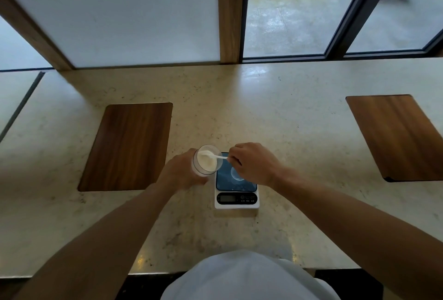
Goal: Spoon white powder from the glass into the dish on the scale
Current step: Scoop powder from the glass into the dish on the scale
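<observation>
My left hand (180,175) grips a clear glass (206,160) holding white powder, tilted toward the right, just left of the scale. My right hand (254,164) pinches the handle of a white plastic spoon (217,156), whose bowl lies inside the glass on the powder. A white digital scale (236,200) with a dark blue-reflecting top stands on the counter in front of me. On it sits a small clear round dish (235,173), partly hidden under my right hand.
A stone counter (275,112) runs under the windows. One wooden board (127,146) lies left of the scale, another wooden board (398,136) far right. The counter's near edge is just before my body.
</observation>
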